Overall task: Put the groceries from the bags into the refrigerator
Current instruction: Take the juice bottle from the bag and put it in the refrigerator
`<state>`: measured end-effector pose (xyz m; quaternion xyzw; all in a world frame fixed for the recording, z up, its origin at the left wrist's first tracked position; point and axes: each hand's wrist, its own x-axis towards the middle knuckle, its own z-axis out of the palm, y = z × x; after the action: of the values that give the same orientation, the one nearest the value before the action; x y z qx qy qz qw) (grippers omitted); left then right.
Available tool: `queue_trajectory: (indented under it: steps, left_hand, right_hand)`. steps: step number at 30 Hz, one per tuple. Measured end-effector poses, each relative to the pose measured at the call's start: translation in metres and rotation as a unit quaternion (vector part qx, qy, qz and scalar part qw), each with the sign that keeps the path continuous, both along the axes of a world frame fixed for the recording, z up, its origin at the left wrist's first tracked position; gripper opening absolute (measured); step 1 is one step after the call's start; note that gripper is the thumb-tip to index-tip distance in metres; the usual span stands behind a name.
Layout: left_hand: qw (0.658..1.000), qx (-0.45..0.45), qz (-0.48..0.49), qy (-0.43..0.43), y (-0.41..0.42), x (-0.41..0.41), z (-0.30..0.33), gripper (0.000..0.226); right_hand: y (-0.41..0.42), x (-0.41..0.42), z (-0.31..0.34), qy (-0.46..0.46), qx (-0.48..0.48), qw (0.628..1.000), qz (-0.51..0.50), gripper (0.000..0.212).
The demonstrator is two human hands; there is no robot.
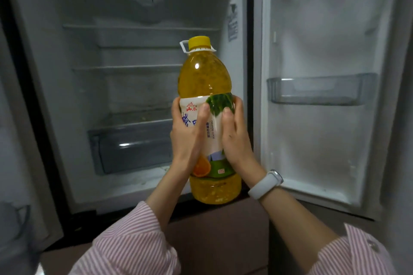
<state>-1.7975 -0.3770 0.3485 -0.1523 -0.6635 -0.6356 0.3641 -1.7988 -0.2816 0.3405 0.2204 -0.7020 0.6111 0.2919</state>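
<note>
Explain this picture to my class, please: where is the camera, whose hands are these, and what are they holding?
There is no machine here. The one picture comes from a camera worn on a person's head, looking forward and down. The left hand and right hand hold an upright orange juice bottle by its label, one hand on each side. Its yellow cap is on. Behind it stands an open refrigerator with bare shelves and a clear drawer. The open door on the right carries a door bin.
</note>
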Motion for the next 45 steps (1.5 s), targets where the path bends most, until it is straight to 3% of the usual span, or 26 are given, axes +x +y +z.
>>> queue_trajectory:
  steps: [4,6,8,19,21,25,29,39,45]
  left_hand:
    - [0.998,0.01,0.006,0.07,-0.016,-0.04,0.046,0.086]
    - [0.994,0.011,0.012,0.108,-0.029,-0.061,0.071,0.086]
    - [0.989,-0.003,0.018,0.149,-0.041,-0.081,0.099,0.085]
    - [0.915,-0.079,0.018,0.396,-0.073,-0.176,0.231,0.086]
    - [0.904,-0.088,0.026,0.417,-0.073,-0.19,0.245,0.077]
    - [0.888,-0.087,0.03,0.45,-0.071,-0.215,0.255,0.077]
    - [0.875,-0.082,0.024,0.477,-0.068,-0.24,0.249,0.084]
    - [0.852,-0.124,0.06,0.505,-0.073,-0.28,0.237,0.095]
    - [0.842,-0.167,0.089,0.505,-0.083,-0.301,0.223,0.079]
  right_hand:
    - [-0.019,-0.045,0.049,0.077,-0.019,0.997,0.014,0.053]
    - [-0.029,-0.064,0.073,0.126,-0.039,0.99,0.04,0.034]
    - [-0.041,-0.083,0.098,0.178,-0.057,0.981,0.06,0.029]
    - [-0.081,-0.186,0.216,0.38,-0.137,0.914,0.032,0.066]
    - [-0.08,-0.205,0.23,0.398,-0.14,0.906,0.03,0.069]
    - [-0.077,-0.235,0.24,0.429,-0.136,0.893,0.006,0.075]
    - [-0.072,-0.258,0.237,0.476,-0.114,0.872,-0.012,0.058]
    - [-0.071,-0.302,0.226,0.522,-0.105,0.846,0.016,0.054]
    - [-0.063,-0.321,0.209,0.514,-0.07,0.855,-0.021,0.057]
